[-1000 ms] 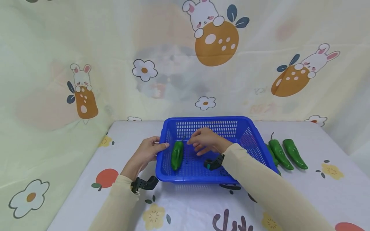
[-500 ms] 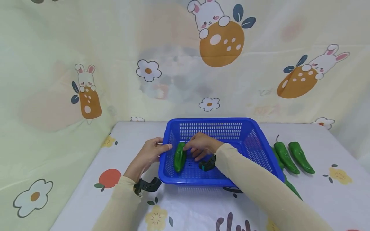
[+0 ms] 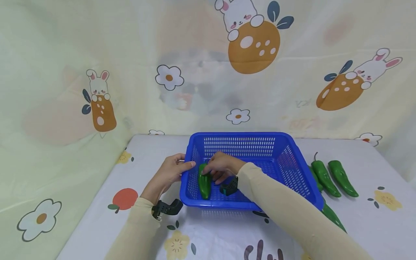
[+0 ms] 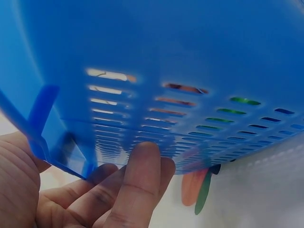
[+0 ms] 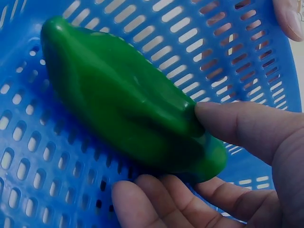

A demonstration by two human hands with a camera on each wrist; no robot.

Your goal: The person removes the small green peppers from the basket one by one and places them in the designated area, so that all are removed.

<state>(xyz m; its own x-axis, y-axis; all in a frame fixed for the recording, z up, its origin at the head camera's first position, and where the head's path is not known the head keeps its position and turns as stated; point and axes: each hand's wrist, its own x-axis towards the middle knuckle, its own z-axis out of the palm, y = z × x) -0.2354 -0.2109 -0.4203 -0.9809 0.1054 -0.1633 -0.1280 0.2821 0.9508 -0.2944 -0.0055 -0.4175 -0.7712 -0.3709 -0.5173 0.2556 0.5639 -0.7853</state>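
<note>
A blue perforated plastic basket (image 3: 240,134) stands on the cloth-covered table. My left hand (image 3: 169,171) holds its left rim, thumb over the edge and fingers against the outer wall, as the left wrist view shows. Inside, along the left wall, lies a glossy green pepper (image 3: 204,189). Reaching in, my right hand (image 3: 224,166) pinches the pepper's far end. In the right wrist view the thumb (image 5: 237,123) presses one side of the pepper (image 5: 123,95), while the other fingers curl beneath its near end. Part of that end is hidden by the hand.
Several more green peppers lie right of the basket, two of them side by side: one with a stem (image 3: 326,179) and another pepper (image 3: 342,178). A nearer pepper (image 3: 333,216) is partly covered by the right sleeve (image 3: 286,202). A printed curtain (image 3: 195,54) hangs behind.
My right hand has moved left and down from above the basket floor onto the pepper. The pepper has shifted slightly toward the basket's front. My left hand has stayed on the rim.
</note>
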